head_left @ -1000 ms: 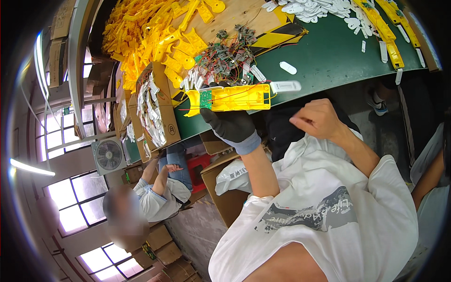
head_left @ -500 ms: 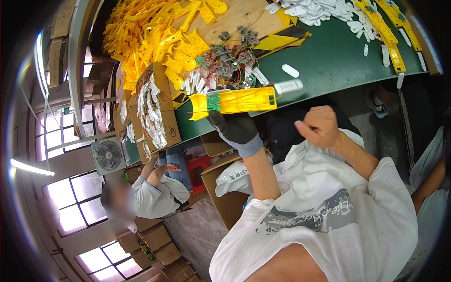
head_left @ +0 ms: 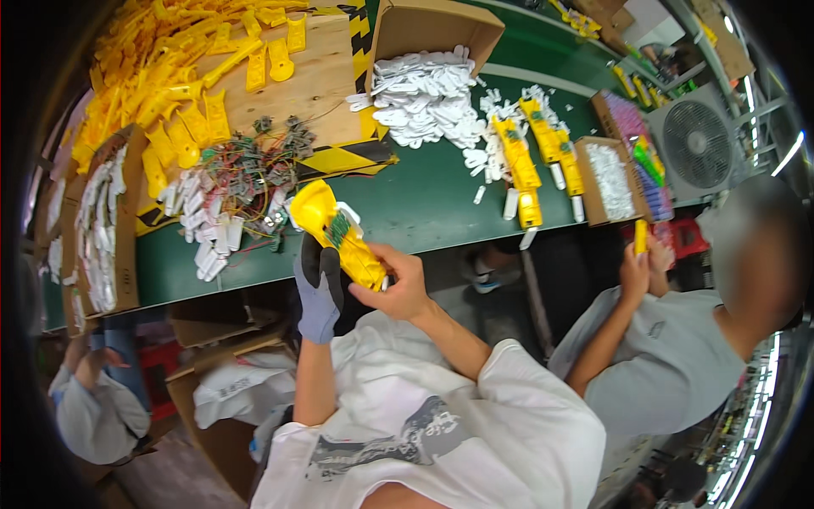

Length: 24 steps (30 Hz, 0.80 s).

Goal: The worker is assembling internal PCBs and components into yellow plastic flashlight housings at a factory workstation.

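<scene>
A yellow plastic housing [head_left: 315,204] with a small green circuit board [head_left: 341,229] in its hollow is held between my two hands, tilted, just in front of the table edge. My left hand [head_left: 319,284], in a grey and black glove, is closed around its side below the wide end. My bare right hand [head_left: 398,284] grips the narrow lower end, fingers along its edge. A white oval piece [head_left: 350,217] shows beside the circuit board, partly hidden by the housing. Nearest on the table lies a heap of circuit boards with red wires [head_left: 263,174].
Yellow housings [head_left: 144,76] are piled at the far left, near white parts [head_left: 203,242]. A carton [head_left: 492,34] spills white oval pieces [head_left: 424,97]. Fitted yellow housings [head_left: 519,161] lie to the right on the green table [head_left: 424,182]. A co-worker [head_left: 661,356] sits at right, holding a yellow piece.
My right hand, earlier a fist away from the housing, now holds its narrow end. The housing has turned from nearly level to a steep slant. The view has swung to the right.
</scene>
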Available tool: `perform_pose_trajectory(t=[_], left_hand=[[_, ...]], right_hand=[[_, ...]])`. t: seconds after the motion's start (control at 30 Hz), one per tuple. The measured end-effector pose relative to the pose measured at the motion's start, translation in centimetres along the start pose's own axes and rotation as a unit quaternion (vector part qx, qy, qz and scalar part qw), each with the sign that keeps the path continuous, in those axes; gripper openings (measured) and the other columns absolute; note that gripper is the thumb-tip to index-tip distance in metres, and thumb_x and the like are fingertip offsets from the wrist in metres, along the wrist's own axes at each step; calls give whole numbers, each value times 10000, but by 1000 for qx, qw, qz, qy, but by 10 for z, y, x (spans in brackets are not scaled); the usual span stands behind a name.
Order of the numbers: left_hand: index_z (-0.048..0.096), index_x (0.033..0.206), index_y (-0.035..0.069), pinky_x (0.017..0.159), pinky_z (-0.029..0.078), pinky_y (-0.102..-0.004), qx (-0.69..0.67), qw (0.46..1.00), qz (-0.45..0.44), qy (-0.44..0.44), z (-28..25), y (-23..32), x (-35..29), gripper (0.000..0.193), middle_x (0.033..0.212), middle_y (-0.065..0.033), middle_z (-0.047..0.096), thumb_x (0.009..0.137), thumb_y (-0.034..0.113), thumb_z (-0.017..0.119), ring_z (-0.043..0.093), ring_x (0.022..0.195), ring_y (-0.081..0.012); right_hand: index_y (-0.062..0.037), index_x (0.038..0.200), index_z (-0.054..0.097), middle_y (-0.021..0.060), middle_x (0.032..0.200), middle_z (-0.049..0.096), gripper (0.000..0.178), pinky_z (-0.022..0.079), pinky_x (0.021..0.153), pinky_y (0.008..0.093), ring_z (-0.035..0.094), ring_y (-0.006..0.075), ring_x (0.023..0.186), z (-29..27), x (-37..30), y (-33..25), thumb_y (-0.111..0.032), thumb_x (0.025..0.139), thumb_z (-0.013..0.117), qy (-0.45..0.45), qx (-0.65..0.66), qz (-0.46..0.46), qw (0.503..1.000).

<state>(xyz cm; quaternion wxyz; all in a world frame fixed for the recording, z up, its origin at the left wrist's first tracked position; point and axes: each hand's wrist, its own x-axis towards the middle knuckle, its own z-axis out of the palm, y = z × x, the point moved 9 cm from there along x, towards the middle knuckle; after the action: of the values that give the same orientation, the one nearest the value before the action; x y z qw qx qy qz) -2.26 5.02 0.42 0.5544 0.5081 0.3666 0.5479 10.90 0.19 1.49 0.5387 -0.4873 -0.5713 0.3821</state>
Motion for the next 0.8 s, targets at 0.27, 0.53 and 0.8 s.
perform_pose_trajectory(t=[0.27, 0.53, 0.8], left_hand=[[578, 1093, 95, 870, 441, -413, 462, 849, 248, -70, 56, 8, -7, 397, 1066, -108, 565, 711, 149, 671, 538, 997, -307], [584, 1055, 97, 910, 435, -412, 482, 821, 297, -81, 57, 7, -10, 341, 1047, -90, 569, 730, 169, 661, 533, 1003, -280], [587, 1065, 118, 879, 459, -413, 482, 815, 313, -75, 55, 9, -9, 390, 1069, -81, 572, 688, 114, 684, 548, 988, -290]], right_hand=[[45, 1104, 566, 86, 884, 639, 408, 487, 715, 292, 602, 148, 762, -207, 22, -45, -135, 765, 706, 372, -258, -62, 890], [34, 1123, 579, 218, 1042, 614, 463, 453, 842, 375, 601, 318, 957, -321, 22, 1, -282, 794, 663, 372, -476, 110, 789], [-33, 1168, 578, 196, 1121, 564, 475, 418, 904, 396, 523, 334, 1054, -329, 19, 46, -197, 727, 645, 317, -552, 136, 759]])
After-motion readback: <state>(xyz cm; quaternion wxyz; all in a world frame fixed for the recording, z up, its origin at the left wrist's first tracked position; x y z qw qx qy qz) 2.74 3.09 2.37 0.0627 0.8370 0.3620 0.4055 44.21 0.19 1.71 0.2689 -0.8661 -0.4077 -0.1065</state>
